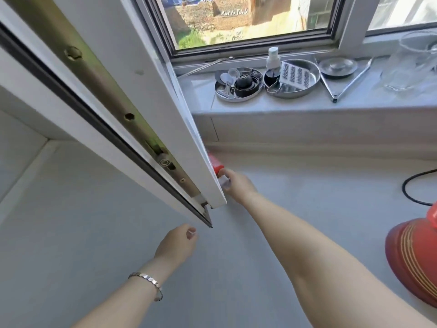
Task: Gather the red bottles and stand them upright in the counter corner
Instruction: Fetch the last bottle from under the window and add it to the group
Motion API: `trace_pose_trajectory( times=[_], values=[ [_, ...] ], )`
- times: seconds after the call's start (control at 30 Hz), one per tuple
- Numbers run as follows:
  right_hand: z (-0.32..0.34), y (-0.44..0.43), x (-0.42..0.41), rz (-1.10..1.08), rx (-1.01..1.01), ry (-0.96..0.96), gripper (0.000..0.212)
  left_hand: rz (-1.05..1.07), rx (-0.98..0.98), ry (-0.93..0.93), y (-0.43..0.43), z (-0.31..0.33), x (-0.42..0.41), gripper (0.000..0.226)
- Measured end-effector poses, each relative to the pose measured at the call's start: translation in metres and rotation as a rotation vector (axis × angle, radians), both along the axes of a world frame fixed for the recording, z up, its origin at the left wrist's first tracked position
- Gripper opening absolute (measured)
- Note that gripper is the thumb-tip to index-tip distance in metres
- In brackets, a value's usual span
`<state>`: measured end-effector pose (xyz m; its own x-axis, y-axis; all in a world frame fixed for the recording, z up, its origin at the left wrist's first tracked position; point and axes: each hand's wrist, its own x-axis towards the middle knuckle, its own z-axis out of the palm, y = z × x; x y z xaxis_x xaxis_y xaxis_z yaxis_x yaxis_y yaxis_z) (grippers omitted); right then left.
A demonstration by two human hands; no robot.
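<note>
Right hand [236, 184]: closed on red bottle [215, 163], at its white cap
Handling: probably light, smooth plastic; body grip steadier
Left hand [176, 242]: loosely curled, empty

No readable text shows; the red bottle [215, 163] perhaps bears a label, mostly hidden and blurred.

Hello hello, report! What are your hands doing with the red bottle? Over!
Right hand gripping red bottle at its white cap end. Left hand loosely curled, carrying nothing. Open window sash hides most of the bottle.
</note>
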<state>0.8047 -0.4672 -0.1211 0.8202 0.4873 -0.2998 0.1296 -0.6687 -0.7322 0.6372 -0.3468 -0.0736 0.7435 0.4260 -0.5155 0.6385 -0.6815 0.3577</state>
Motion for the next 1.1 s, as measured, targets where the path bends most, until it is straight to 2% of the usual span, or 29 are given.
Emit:
trace_pose_trajectory(
  times=[0.1,0.2,0.27,0.33,0.4,0.53,0.63,0.7,0.83,0.9,0.97,1.1],
  values=[
    [0.001,0.000,-0.005,0.024,0.060,-0.015,0.011,0.005,-0.008,-0.008,0.001,-0.003,0.002,0.030],
    [-0.002,-0.019,-0.017,0.013,0.104,0.029,0.017,-0.010,-0.011,-0.008,0.002,-0.003,-0.001,0.031],
    [-0.004,-0.039,-0.027,0.019,0.056,0.017,0.013,-0.038,-0.019,0.002,0.003,-0.004,-0.005,0.031],
    [-0.007,-0.058,-0.038,0.087,-0.094,-0.062,0.003,-0.057,-0.023,0.011,0.004,-0.004,-0.009,0.029],
    [-0.004,-0.072,-0.050,0.124,-0.211,-0.170,0.013,-0.071,-0.028,0.016,0.006,-0.006,-0.013,0.028],
    [0.010,-0.061,-0.065,0.128,-0.175,-0.436,0.039,-0.083,-0.034,0.034,0.009,-0.005,-0.023,0.030],
    [0.014,-0.037,-0.061,0.175,-0.427,-0.441,0.041,-0.080,-0.023,0.050,0.014,-0.003,-0.032,0.030],
    [0.010,-0.032,-0.055,0.043,-0.450,-0.400,0.034,-0.065,-0.016,0.045,0.018,-0.002,-0.039,0.030],
    [0.000,-0.056,-0.044,-0.496,-0.172,-0.291,0.033,-0.052,-0.006,0.034,0.025,-0.002,-0.049,0.029],
    [0.002,-0.079,-0.044,-0.667,-0.098,-0.191,0.030,-0.052,-0.012,0.025,0.025,-0.005,-0.052,0.029],
    [0.001,-0.098,-0.046,-0.645,-0.119,-0.135,0.026,-0.059,-0.021,0.017,0.020,-0.006,-0.053,0.029],
    [-0.001,-0.120,-0.043,-0.534,-0.192,-0.146,0.022,-0.076,-0.056,-0.005,0.010,-0.007,-0.051,0.029]
  ],
)
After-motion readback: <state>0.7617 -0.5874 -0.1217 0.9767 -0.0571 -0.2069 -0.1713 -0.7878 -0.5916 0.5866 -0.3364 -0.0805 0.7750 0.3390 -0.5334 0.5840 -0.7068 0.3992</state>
